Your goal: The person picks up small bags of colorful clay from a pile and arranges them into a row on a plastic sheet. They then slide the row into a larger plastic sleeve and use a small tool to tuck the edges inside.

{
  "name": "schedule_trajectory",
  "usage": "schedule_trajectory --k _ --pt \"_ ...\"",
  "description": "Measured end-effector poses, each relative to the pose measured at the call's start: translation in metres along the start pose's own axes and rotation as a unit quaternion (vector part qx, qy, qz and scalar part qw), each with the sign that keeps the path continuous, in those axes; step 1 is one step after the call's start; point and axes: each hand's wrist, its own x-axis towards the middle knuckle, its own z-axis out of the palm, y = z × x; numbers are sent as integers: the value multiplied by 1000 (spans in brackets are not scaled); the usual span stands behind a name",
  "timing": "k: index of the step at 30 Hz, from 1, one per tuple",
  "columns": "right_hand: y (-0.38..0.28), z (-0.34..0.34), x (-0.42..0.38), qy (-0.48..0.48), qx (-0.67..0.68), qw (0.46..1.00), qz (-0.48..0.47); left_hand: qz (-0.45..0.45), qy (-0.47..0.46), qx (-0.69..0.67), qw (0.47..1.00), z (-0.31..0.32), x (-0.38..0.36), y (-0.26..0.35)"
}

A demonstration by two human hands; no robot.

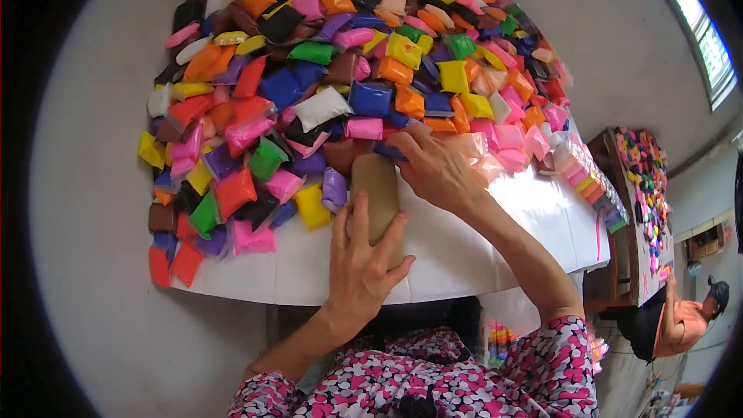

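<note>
A tan oblong block with rounded ends (pixel 374 186) lies on the white tabletop at the front edge of a heap of colored packets. My left hand (pixel 362 255) is over its near end, with fingers spread across it and against both sides. My right hand (pixel 433 166) is at the block's far end, fingers bent around a dark blue packet (pixel 389 152) that is partly hidden. Close by are a pink packet (pixel 364 128), a purple packet (pixel 334 190) and a yellow packet (pixel 313 207).
Soft packets in many colors (pixel 309 46) cover most of the white table (pixel 449 248). A clear-wrapped stack of packets (pixel 588 178) is at the right edge. Farther right, a person in an orange top (pixel 681 325) is beside another packet-covered table (pixel 642 186).
</note>
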Motion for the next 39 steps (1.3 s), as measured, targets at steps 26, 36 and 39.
schedule_trajectory --k 26,36,39 --pt "-55 -5 72 110 -34 993 -19 -14 -13 -8 1000 -4 4 2" --pt "-29 28 98 83 -104 989 -70 -23 -13 -21 999 -4 -1 -1" --pt "-29 36 94 89 -158 980 -87 -15 -2 4 1000 -1 -1 -1"
